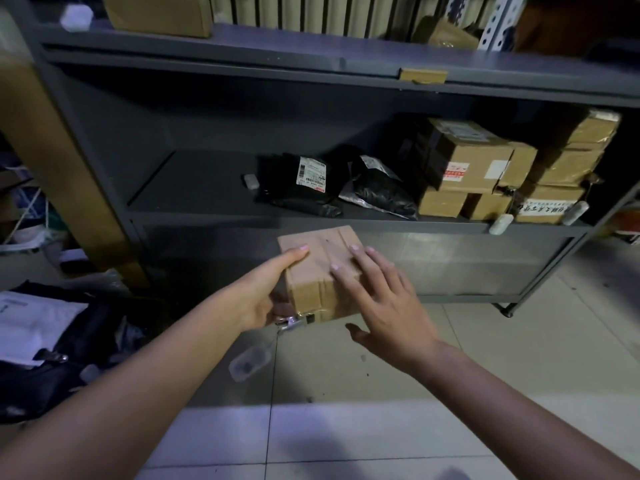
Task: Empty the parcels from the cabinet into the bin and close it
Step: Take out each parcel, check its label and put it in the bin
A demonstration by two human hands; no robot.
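Note:
A small taped cardboard parcel (317, 271) is held in the air in front of the grey metal cabinet (311, 220). My left hand (266, 292) grips its left side, thumb on top and fingers underneath. My right hand (384, 296) lies flat on the top right of the parcel with straight fingers. On the cabinet's shelf lie two black plastic mailers (304, 181) (377, 190) and a stack of several cardboard boxes (485, 171) at the right. A dark bin or bag (65, 344) holding white and black mailers sits on the floor at the lower left.
The shelf above carries a large cardboard box (159, 12) and another box (443, 34). A tall brown post (52, 161) stands left of the cabinet. A small clear tag (251, 360) dangles below the parcel. White tiled floor (381, 427) spreads before the cabinet.

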